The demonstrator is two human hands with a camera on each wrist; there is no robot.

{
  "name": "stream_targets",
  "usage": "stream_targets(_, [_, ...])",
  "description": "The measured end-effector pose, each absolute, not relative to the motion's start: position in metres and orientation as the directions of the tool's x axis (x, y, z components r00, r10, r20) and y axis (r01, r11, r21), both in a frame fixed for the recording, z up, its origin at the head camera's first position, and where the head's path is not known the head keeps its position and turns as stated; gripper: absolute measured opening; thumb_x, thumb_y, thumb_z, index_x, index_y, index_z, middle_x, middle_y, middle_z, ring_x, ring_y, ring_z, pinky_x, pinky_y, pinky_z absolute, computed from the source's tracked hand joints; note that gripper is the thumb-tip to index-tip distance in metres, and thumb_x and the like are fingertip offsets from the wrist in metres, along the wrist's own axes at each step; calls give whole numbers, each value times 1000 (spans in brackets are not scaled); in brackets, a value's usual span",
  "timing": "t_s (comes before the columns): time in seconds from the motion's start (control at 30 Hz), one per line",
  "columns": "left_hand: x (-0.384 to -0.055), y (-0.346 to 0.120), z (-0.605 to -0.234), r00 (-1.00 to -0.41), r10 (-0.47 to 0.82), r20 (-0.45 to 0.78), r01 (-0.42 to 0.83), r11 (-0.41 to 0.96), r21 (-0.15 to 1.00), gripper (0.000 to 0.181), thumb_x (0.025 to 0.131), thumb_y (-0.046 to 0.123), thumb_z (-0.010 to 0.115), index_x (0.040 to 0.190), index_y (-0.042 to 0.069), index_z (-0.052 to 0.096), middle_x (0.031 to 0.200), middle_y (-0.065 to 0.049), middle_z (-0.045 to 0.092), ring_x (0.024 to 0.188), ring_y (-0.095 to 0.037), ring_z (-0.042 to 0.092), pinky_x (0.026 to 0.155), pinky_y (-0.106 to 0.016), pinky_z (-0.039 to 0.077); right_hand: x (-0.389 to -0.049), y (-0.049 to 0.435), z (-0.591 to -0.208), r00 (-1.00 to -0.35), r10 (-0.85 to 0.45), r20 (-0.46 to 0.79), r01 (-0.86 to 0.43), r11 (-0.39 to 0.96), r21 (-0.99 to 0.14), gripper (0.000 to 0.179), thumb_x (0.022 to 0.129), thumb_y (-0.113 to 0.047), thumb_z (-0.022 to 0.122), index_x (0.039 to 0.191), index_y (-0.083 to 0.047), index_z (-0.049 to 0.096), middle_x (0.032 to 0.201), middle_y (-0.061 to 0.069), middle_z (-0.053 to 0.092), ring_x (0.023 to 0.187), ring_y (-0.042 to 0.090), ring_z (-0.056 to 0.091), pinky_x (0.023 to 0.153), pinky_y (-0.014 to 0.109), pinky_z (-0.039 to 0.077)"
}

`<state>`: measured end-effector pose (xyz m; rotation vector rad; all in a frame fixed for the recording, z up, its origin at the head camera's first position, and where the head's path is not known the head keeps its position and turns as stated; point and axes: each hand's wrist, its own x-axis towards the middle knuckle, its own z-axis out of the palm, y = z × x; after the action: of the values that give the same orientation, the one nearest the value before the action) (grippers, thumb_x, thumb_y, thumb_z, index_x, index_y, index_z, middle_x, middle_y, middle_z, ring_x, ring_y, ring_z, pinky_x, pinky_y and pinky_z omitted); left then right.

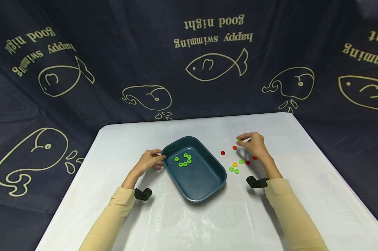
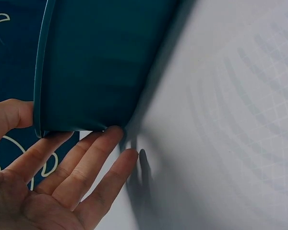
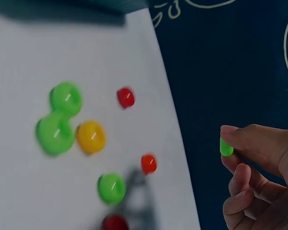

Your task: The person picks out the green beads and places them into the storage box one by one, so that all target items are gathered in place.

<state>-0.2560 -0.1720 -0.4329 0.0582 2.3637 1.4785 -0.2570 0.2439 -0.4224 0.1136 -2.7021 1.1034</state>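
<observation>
My left hand (image 1: 148,160) holds the far-left corner of a dark blue rectangular tray (image 1: 196,180), thumb at the rim and fingers against the outer wall. Several green rings (image 1: 189,161) lie inside the tray toward its far left. Above the table to the right, my right hand (image 1: 255,143) pinches a small green ring (image 3: 226,147) between thumb and index finger. Below that hand, a yellow ring (image 1: 234,164) lies among loose green rings (image 1: 241,161). Several red pieces lie around them, one red piece (image 1: 222,153) nearer the tray and an orange-red one (image 1: 234,147) close to my right fingertips.
A white cloth covers the table (image 1: 135,136). Behind it hangs a dark blue curtain (image 1: 164,62) with fish and whale outlines. Black camera mounts sit on both wrists, the left mount (image 1: 143,194) beside the tray and the right mount (image 1: 256,182) near the loose rings.
</observation>
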Motion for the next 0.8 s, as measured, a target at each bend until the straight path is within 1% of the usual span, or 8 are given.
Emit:
stream_targets(0.13, [-256,-172,-433,-937,219,-272,-148,456,878,52,92,17,57,138,-3,42,126,-27,57,86,-19,70,79,-43,59,-264,232,-414,-969,-6,248,-182,695,-696,20,79,-10,74,97,-1,73,95,19,72,68,25,63,60,21,48])
stream_targets(0.33, [-256,-172,-434,-938,215,-272,-149,457,877,51,92,18,57,136,-3,44,126,-27,57,89,-23,70,79,-42,59,-272,205,-396,-967,-30,254,-209,666,-716,20,80,-11,73,98,-2,73,95,18,72,70,27,62,60,24,48])
stream_targets(0.53, [-256,-172,-434,-939,215,-269,-146,458,877,49,92,19,58,135,-2,46,126,-27,57,87,-20,70,80,-42,59,-278,175,-384,-959,-73,273,-256,632,-731,19,79,-11,74,96,-3,74,95,16,72,68,26,63,58,23,48])
stream_targets(0.73, [-256,-172,-434,-939,213,-268,-147,457,877,51,92,19,57,137,-3,44,127,-27,56,86,-17,70,80,-42,59,-283,146,-382,-953,-131,274,-296,600,-744,19,80,-11,74,97,-3,74,96,16,72,71,28,65,61,27,51])
stream_targets(0.8, [-255,-172,-434,-940,213,-268,-148,455,878,51,92,19,57,137,-3,43,127,-27,56,85,-17,70,80,-43,59,-283,136,-383,-951,-147,271,-304,596,-743,19,80,-11,74,97,-4,74,97,15,72,72,27,65,62,27,53])
